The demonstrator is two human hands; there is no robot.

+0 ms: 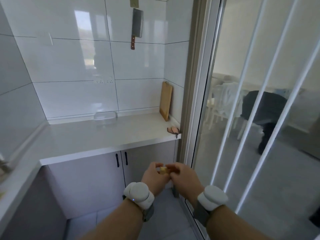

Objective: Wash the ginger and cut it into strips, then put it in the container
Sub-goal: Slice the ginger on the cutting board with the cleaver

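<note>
Yellow ginger [163, 170] is pinched between left hand [154, 176] and right hand [184, 177] at six o'clock, uncut; cleaver [137, 25], cutting board [165, 101] and clear container [104, 116] are untouched.

Cleaver [137, 23] hangs above counter [90, 135]; container [104, 116] left of board [165, 100].

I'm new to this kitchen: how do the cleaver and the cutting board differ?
The cleaver hangs high on the wall tiles, handle down; the cutting board stands on edge on the counter, leaning in the corner. The cleaver's blade is dark metal; the board is pale wood. Neither is in a hand.
</note>
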